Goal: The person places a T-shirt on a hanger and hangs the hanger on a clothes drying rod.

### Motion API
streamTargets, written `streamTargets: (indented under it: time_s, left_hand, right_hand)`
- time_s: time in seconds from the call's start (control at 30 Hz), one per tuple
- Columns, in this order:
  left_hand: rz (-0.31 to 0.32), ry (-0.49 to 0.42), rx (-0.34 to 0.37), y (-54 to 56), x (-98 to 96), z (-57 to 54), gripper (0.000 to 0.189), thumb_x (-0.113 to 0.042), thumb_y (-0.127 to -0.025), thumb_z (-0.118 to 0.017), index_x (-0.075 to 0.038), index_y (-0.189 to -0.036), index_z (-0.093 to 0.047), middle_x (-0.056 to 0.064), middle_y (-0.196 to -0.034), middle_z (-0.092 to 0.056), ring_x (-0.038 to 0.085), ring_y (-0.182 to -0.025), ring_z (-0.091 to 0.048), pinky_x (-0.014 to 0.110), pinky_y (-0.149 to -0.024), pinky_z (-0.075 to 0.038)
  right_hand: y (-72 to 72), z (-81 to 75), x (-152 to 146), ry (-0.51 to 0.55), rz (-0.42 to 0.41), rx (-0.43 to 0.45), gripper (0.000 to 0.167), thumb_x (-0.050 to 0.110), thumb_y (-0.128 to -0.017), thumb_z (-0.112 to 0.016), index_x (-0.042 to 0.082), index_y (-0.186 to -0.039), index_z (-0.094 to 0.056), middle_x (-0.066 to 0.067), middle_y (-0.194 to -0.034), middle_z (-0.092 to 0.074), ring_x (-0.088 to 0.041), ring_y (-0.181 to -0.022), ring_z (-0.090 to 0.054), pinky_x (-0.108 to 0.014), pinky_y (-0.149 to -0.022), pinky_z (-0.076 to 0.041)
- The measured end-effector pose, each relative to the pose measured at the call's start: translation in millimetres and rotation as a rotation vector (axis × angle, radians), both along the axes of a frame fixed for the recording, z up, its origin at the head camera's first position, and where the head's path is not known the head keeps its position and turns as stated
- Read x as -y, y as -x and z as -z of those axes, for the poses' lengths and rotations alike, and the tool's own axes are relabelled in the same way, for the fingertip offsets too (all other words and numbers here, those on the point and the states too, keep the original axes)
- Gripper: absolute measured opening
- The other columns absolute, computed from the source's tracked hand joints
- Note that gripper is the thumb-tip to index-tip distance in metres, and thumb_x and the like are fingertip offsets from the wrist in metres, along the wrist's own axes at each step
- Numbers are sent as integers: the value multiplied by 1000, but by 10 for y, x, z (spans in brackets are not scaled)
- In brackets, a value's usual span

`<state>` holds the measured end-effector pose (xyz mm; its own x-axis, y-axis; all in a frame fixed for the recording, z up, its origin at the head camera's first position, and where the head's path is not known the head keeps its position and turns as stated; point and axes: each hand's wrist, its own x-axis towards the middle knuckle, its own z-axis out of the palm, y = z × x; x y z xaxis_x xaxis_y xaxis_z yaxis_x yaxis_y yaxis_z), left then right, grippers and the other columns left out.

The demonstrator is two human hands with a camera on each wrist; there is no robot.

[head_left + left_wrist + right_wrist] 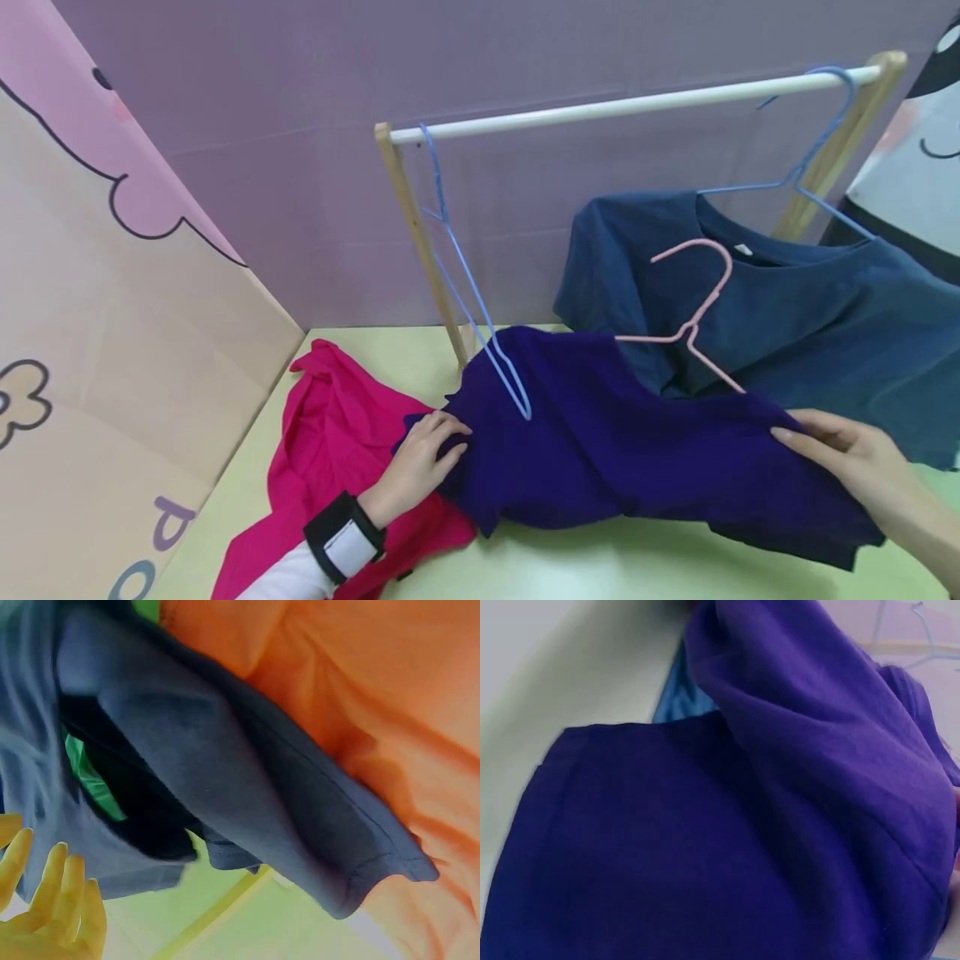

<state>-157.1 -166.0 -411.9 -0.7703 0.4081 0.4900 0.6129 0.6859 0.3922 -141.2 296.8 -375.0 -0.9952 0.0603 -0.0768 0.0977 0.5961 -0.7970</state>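
A purple T-shirt (585, 442) is spread sideways over the table, with a pink hanger (693, 329) sticking out of its neckline. My left hand (420, 458) is at the shirt's left sleeve, its thumb and fingers apart and loosely bent. In the left wrist view the fingers (56, 892) of that hand lie side by side in front of the shirt (187, 742), which looks greyish there. My right hand (855, 458) grips the shirt's right side, thumb in front and the other fingers partly hidden behind. Purple cloth (727, 825) fills most of the right wrist view.
A bare blue hanger (480, 308) hangs from the white rail (637, 106) of a wooden rack, just before the shirt. Another blue hanger (806, 162) carries a teal shirt (810, 325) at the right. A crumpled pink garment (322, 442) lies on the table at left.
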Motion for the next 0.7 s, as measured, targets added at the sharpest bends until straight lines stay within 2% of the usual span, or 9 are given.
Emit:
streamTargets:
  time_s: [0.1, 0.3, 0.5, 0.7]
  left_hand:
    - [8, 5, 12, -9, 11, 12, 16, -5, -78, -65, -8, -93, -62, 0, -92, -54, 16, -90, -51, 33, -78, -41]
    - [36, 0, 1, -12, 23, 32, 14, -4, -78, -65, -7, -91, -62, 1, -91, -55, 16, -89, -51, 32, -77, -41]
    - [42, -8, 9, -24, 38, 39, 14, -4, -78, -65, -7, -91, -62, 0, -92, -55, 15, -89, -50, 31, -76, -41]
    - [45, -13, 15, -36, 57, 44, 14, -3, -78, -65, -7, -91, -62, 0, -92, -55, 14, -88, -50, 30, -76, -42]
  right_hand:
    - [87, -75, -96, 5, 31, -46, 33, 40, -84, -56, 19, -110, -58, 31, -86, -51, 9, -72, -52, -19, -58, -46]
    - [234, -304, -184, 107, 50, -115, 14, 31, -85, -57, 31, -100, -55, 28, -78, -58, -2, -65, -60, -22, -53, -48]
    - [352, -565, -201, 77, 68, -170, 13, 31, -85, -58, 36, -96, -56, 26, -72, -59, -5, -60, -61, -25, -50, -48]
    - [400, -897, -179, 148, 12, -185, 18, 22, -87, -56, 39, -92, -58, 21, -72, -61, -7, -58, -62, -24, -48, -48]
